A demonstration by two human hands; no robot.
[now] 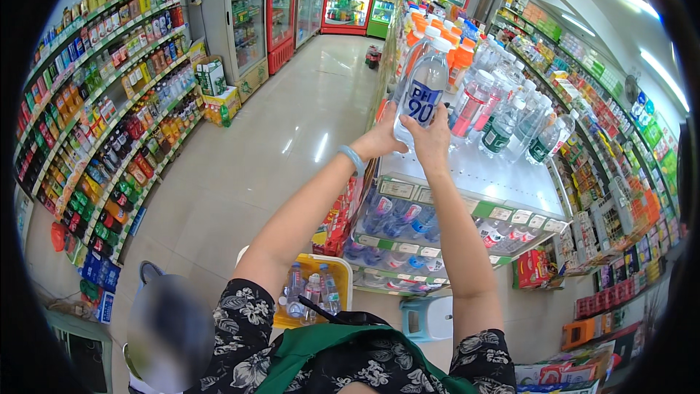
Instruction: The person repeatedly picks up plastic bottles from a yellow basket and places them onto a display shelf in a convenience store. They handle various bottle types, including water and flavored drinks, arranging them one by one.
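Note:
A clear water bottle [429,76] with a white cap and a blue-and-white label stands nearly upright between my two hands at the near left corner of the display shelf's top. My left hand [380,137] wraps around its lower left side, while my right hand [432,135] grips it from the right with the thumb across the front. Just behind and left of it is another white-capped clear bottle [408,66], partly hidden; I cannot tell whether my left fingers touch it. Right of my hands, clear bottles with pink labels [470,106] and green labels [497,131] stand on the white shelf top [467,175].
Orange-capped bottles [461,58] fill the shelf top farther back. Below me sits a yellow basket [343,266] holding several bottles, with a blue-and-white stool [423,317] beside it. Drink shelves [109,109] line the left wall. A person [171,335] is close at my lower left.

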